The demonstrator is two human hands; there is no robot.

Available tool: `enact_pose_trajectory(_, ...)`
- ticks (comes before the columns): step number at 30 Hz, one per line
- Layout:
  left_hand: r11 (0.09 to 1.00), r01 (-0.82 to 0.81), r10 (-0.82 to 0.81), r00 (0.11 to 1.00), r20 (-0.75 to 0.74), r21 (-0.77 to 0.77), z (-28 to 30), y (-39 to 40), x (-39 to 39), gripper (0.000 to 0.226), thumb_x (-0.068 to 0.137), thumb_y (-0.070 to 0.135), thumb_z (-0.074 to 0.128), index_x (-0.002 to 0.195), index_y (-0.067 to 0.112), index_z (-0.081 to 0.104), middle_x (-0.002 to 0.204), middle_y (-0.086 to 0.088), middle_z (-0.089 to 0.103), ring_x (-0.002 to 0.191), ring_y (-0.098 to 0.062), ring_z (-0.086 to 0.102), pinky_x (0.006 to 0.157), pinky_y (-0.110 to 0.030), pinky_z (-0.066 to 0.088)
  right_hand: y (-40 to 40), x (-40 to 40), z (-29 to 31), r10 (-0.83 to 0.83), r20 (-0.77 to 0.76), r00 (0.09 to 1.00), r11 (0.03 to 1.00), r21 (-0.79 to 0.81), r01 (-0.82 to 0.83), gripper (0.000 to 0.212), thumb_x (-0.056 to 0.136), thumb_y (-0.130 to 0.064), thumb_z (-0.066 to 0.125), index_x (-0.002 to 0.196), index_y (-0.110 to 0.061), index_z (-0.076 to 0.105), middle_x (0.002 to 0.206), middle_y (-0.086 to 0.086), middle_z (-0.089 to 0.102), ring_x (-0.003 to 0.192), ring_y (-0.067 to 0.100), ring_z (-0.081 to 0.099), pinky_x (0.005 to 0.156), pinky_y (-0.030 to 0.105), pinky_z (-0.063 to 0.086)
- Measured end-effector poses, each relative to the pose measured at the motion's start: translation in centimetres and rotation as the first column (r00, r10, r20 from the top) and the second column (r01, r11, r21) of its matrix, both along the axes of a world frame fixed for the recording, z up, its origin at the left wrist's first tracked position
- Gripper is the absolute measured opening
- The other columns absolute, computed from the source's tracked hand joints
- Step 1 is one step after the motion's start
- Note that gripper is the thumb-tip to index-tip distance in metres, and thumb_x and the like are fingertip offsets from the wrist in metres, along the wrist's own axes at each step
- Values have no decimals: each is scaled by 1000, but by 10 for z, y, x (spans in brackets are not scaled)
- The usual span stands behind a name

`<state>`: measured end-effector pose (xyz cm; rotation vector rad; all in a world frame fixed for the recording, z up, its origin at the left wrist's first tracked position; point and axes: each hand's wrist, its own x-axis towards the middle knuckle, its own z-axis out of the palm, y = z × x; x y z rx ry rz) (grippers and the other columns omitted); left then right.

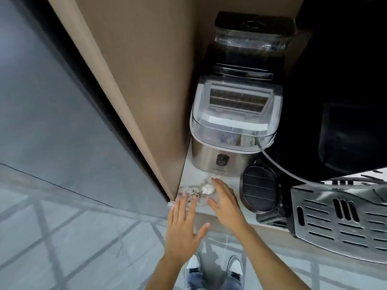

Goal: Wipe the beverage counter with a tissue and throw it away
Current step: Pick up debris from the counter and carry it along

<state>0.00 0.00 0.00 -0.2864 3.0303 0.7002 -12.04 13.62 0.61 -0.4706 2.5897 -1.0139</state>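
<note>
A crumpled white tissue (208, 189) lies on the pale marble beverage counter (190, 173), just in front of the steel ice maker. My right hand (225, 203) hovers flat over the counter with fingers spread, its fingertips beside the tissue on the right; I cannot tell whether they touch it. My left hand (184, 222) is open too, fingers apart, its fingertips at the counter's front left corner near the grey veining. Neither hand holds anything.
A steel ice maker (228, 130) with a clear lid fills the counter behind the tissue. A black round-lidded appliance (258, 188) and a perforated steel drip tray (339, 218) stand to the right. A wooden cabinet panel (134, 84) walls the left side. Grey tiled floor (62, 237) lies below.
</note>
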Motion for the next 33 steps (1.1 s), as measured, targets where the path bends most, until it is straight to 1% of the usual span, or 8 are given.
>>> enact_pose_trajectory(8, 999, 3, 0, 998, 60, -52, -15, -5, -15, 80, 94, 74, 26, 156, 31, -1, 166, -7, 8, 153, -28, 5, 123, -47, 12, -11, -25, -20, 138, -95, 986, 982, 146, -123, 57, 85, -11, 71, 135, -34, 55, 140, -1, 49, 116, 25, 46, 101, 39, 44)
enact_pose_trajectory(11, 998, 30, -25, 996, 89, -58, -15, -3, -20, 80, 94, 73, 26, 157, 28, 7, 166, -9, 11, 153, -29, 7, 121, -44, 7, -10, -26, -26, 113, -101, 988, 989, 105, -103, 56, 82, 9, 66, 127, -24, 64, 124, 1, 57, 112, 22, 46, 98, 3, 31)
enact_pose_trajectory(12, 998, 39, -34, 995, 94, -56, -15, -3, -21, 80, 94, 73, 27, 157, 27, 8, 165, -10, 12, 153, -30, 9, 121, -43, 6, -9, -26, -27, 104, -95, 990, 991, 94, -95, 53, 81, 11, 65, 124, -20, 66, 120, 2, 59, 110, 23, 47, 94, -1, 28)
enact_pose_trajectory(17, 989, 122, -108, 981, 162, -81, -20, -1, -18, 81, 94, 72, 29, 158, 23, 19, 165, -14, 17, 152, -34, 11, 119, -47, 12, 2, -18, -12, -90, 46, 995, 995, -36, 92, 32, 89, -1, 64, 120, -12, 65, 118, 6, 59, 111, 23, 53, 100, 36, 44)
enact_pose_trajectory(22, 944, 314, -291, 937, 192, -102, -29, 15, -6, 81, 90, 69, 44, 156, 26, 25, 164, -12, 25, 150, -37, 20, 116, -49, 15, 33, 28, 12, -303, 202, 931, 928, -161, 336, 24, 94, -17, 62, 118, -22, 64, 107, -1, 61, 91, -2, 57, 81, 1, 38)
enact_pose_trajectory(25, 905, 411, -386, 901, 197, -108, -29, 29, -10, 85, 86, 70, 48, 156, 28, 24, 164, -10, 24, 150, -35, 20, 117, -49, 13, 63, 62, 22, -435, 212, 875, 858, -199, 474, 27, 91, -11, 66, 117, -19, 66, 107, -1, 66, 90, 1, 61, 77, 4, 43)
enact_pose_trajectory(29, 814, 567, -534, 817, 219, -128, -29, 54, -19, 83, 87, 72, 42, 156, 28, 26, 166, -8, 19, 152, -34, 12, 117, -51, 9, 107, 103, 32, -642, 214, 736, 704, -215, 677, 23, 90, -14, 69, 102, -33, 65, 97, -8, 70, 81, 4, 66, 67, 7, 47)
enact_pose_trajectory(33, 723, 677, -646, 734, 212, -140, -30, 79, -24, 83, 89, 74, 36, 155, 24, 28, 166, -7, 14, 151, -28, -2, 116, -53, 6, 150, 136, 36, -811, 178, 557, 527, -188, 829, 16, 91, -16, 68, 107, -21, 68, 90, 1, 73, 79, 14, 67, 62, 10, 47)
